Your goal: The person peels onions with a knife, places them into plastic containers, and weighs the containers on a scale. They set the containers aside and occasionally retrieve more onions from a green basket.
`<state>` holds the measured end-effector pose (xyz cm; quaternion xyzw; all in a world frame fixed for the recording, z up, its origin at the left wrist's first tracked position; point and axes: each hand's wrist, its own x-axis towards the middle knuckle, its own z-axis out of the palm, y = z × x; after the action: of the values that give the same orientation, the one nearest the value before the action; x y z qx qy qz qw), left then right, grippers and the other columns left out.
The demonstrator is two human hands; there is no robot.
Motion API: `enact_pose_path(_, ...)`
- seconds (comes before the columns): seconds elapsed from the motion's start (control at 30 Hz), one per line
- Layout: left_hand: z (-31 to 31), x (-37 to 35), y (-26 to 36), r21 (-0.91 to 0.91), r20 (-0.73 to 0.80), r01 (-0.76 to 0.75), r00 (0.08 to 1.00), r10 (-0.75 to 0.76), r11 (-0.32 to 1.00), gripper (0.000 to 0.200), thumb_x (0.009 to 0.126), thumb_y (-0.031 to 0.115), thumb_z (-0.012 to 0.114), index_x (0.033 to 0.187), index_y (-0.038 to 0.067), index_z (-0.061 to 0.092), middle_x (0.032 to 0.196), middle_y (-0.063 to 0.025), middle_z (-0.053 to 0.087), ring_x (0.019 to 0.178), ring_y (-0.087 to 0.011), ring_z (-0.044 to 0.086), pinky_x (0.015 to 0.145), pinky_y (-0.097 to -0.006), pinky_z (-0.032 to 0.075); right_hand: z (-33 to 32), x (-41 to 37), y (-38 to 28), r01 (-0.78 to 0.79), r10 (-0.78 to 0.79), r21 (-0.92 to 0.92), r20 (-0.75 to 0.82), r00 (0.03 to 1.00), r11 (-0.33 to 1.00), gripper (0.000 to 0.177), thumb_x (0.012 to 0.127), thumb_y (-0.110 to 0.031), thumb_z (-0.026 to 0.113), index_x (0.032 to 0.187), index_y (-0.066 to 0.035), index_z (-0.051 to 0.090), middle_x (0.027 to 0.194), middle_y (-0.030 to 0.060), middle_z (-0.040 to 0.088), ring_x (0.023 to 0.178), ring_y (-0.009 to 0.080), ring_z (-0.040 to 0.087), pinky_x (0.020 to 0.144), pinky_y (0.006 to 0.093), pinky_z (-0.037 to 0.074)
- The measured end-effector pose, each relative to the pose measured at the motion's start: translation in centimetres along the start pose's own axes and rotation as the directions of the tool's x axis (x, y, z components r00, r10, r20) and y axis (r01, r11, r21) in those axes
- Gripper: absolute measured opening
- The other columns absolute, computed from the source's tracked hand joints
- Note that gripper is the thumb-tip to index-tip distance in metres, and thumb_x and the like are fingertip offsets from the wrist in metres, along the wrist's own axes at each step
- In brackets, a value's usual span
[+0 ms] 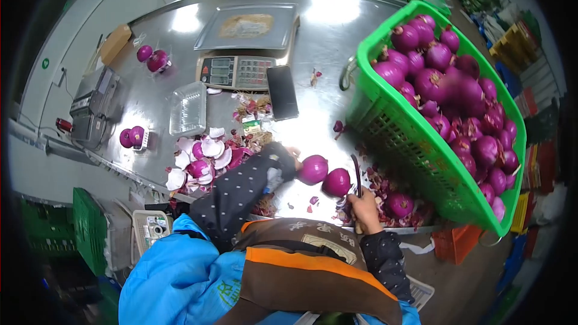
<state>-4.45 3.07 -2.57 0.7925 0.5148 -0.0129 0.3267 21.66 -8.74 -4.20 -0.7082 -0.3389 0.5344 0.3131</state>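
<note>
My left hand (294,155) shows only in part past its dark dotted cuff; its fingers are apart, right at the left side of a peeled red onion (313,170). Another red onion (336,182) sits close to it on the steel table (325,102). My right hand (365,209) is closed around a knife (357,171), whose thin dark blade points away from me. Beside that hand lie loose onion skins (376,183) and one more red onion (398,204). Left of my left sleeve is a heap of white and purple onion peelings (205,156).
A tilted green crate (415,168) full of red onions fills the right side. Behind the peelings are a clear plastic tray (188,108), a weighing scale (241,72) and a phone (282,92). Packed onions (158,61) and a grey machine (95,107) stand at left.
</note>
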Motion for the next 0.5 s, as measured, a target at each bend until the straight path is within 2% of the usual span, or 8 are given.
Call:
enact_pose_path(0.1,-1.3,-1.0,2.9,0.150,-0.027,0.162,0.987,-0.160,0.975,0.035,0.069,0.013,0.060,0.102,0.005,0.060,0.078,-0.0117,0.066,0.073,-0.0224,0.065,0.068,-0.0382,0.051,0.0,-0.1,0.4,0.091,-0.099,-0.234,-0.021,0.995,0.968,0.021,0.082,-0.005,0.056,0.102,0.002,0.056,0.070,0.0028,0.058,0.053,0.0098,0.052,0.048,0.0249,0.041)
enact_pose_path(0.13,-0.2,-0.6,1.8,0.097,-0.032,0.128,0.992,-0.125,0.987,0.033,0.068,0.011,0.060,0.100,0.005,0.060,0.078,-0.0113,0.065,0.072,-0.0223,0.064,0.067,-0.0379,0.050,-0.3,2.3,4.4,0.270,-0.280,-0.246,-0.007,0.960,0.931,0.017,0.083,-0.003,0.057,0.100,0.002,0.058,0.074,0.0034,0.060,0.057,0.0101,0.055,0.051,0.0251,0.043)
enact_pose_path(0.27,3.5,0.6,-3.1,-0.228,-0.079,-0.066,0.996,0.049,0.971,0.028,0.064,0.004,0.059,0.092,0.007,0.059,0.077,-0.0098,0.062,0.071,-0.0217,0.061,0.060,-0.0370,0.048,-0.3,2.0,3.1,0.422,-0.485,-0.528,0.023,0.874,0.736,0.024,0.080,-0.001,0.055,0.104,0.003,0.058,0.076,0.0061,0.063,0.059,0.0112,0.056,0.053,0.0246,0.045)
enact_pose_path(0.3,4.0,0.9,-4.3,-0.338,-0.118,-0.144,0.987,0.110,0.930,0.027,0.063,0.002,0.059,0.090,0.007,0.059,0.076,-0.0094,0.061,0.070,-0.0215,0.061,0.058,-0.0367,0.047,0.4,0.2,-0.1,0.326,-0.348,-0.286,-0.027,0.937,0.901,0.028,0.079,-0.001,0.053,0.107,0.003,0.057,0.073,0.0060,0.062,0.053,0.0113,0.054,0.049,0.0261,0.044)
enact_pose_path(0.33,4.4,1.0,-5.6,-0.440,-0.185,-0.245,0.966,0.180,0.864,0.026,0.063,0.000,0.059,0.087,0.007,0.058,0.076,-0.0091,0.061,0.070,-0.0214,0.060,0.056,-0.0365,0.047,-0.1,3.1,3.8,0.479,-0.529,-0.465,0.027,0.848,0.744,0.032,0.079,0.001,0.051,0.111,0.001,0.056,0.070,0.0059,0.060,0.048,0.0100,0.052,0.043,0.0250,0.039)
enact_pose_path(0.4,5.1,1.0,-9.3,-0.463,-0.415,-0.521,0.842,0.344,0.717,0.025,0.061,-0.004,0.059,0.083,0.008,0.058,0.076,-0.0083,0.059,0.069,-0.0211,0.058,0.053,-0.0360,0.046,3.3,-2.5,-7.6,0.205,-0.202,-0.051,0.055,0.978,0.978,0.034,0.081,0.002,0.049,0.115,0.000,0.053,0.067,0.0062,0.060,0.044,0.0074,0.049,0.039,0.0221,0.034)
enact_pose_path(0.43,-2.4,-3.4,-5.3,-0.935,-0.052,0.008,0.986,-0.158,0.354,0.040,0.053,-0.014,0.054,0.087,0.008,0.051,0.068,-0.0048,0.051,0.057,-0.0173,0.049,0.041,-0.0335,0.036,4.4,-2.5,-9.3,0.270,-0.265,-0.031,0.106,0.958,0.962,0.034,0.083,0.001,0.049,0.117,0.000,0.052,0.066,0.0064,0.060,0.043,0.0060,0.047,0.039,0.0209,0.032)
enact_pose_path(0.5,-5.2,-6.1,-8.2,-0.940,-0.051,0.036,0.969,-0.243,0.340,0.051,0.057,-0.014,0.049,0.102,0.010,0.047,0.080,-0.0122,0.057,0.067,-0.0223,0.058,0.045,-0.0331,0.045,7.6,-3.4,-13.8,0.350,-0.325,-0.084,0.222,0.919,0.933,0.035,0.088,-0.003,0.049,0.122,0.001,0.050,0.068,0.0063,0.060,0.043,0.0027,0.042,0.040,0.0191,0.030)
